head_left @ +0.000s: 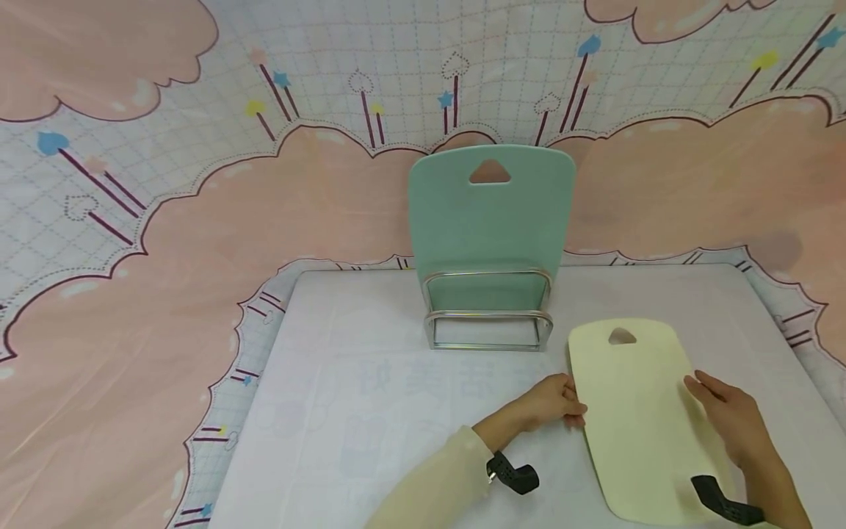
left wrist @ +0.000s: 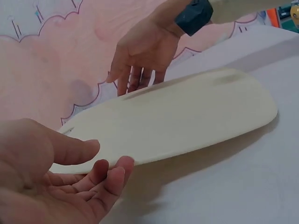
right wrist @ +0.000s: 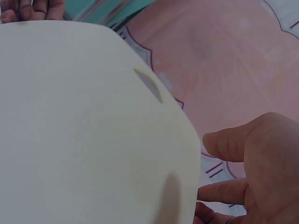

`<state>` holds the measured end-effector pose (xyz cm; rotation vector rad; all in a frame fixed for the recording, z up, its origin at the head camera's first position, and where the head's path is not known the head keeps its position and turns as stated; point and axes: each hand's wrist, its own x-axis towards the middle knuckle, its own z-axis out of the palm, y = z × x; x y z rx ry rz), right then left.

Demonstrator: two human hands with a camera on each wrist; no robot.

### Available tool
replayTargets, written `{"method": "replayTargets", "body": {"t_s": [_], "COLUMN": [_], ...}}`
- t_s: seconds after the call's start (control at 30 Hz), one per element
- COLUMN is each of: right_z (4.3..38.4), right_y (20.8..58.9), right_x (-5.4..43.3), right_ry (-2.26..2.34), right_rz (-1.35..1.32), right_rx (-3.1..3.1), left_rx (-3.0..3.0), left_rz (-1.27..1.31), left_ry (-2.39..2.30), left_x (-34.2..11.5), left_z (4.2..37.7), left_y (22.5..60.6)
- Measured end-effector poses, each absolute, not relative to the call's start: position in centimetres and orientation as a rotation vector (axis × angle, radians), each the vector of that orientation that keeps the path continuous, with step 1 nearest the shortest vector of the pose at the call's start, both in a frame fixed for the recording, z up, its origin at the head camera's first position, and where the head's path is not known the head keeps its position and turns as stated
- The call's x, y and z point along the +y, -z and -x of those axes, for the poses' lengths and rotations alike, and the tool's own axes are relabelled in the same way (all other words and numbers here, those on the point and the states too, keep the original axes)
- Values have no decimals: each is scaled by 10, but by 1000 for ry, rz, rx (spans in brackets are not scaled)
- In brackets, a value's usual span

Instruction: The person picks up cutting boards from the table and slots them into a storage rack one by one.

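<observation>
Your cream board (head_left: 644, 419) lies lengthwise away from you — left hand (head_left: 551, 402) and right hand (head_left: 730, 411) flank its long edges, fingers relaxed (neither gripping).

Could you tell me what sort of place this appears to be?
Probably a staged tabletop set: a pink cloud-patterned cloth backdrop, a metal rack holding a green cutting board, and a cream cutting board on the white table.

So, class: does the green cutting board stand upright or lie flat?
Upright: the green cutting board stands on edge in the metal rack.
</observation>
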<state>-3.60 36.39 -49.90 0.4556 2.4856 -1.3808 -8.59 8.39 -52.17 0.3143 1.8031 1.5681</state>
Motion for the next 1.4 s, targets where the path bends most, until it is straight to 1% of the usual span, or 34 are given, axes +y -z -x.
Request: {"method": "replayTargets", "body": {"t_s": [0.33, 0.6, 1.0, 1.17, 1.4], "right_z": [34, 30, 30, 27, 25], "right_y": [489, 479, 463, 461, 455], "right_x": [362, 354, 339, 335, 330], "right_ry": [1329, 1363, 1367, 1420, 1413], "right_rz": [-441, -387, -464, -430, -440], "right_rx": [2646, 2811, 2901, 2936, 2981], "left_rx": [2083, 2265, 2440, 2487, 2489], "left_rz": [-320, -415, -568, -650, -685], "left_ry": [-1463, -1374, -1393, -1388, -1404], "left_x": [87, 84, 78, 71, 64], "left_z": [88, 93, 100, 103, 105], "left_y": [493, 483, 474, 469, 463]}}
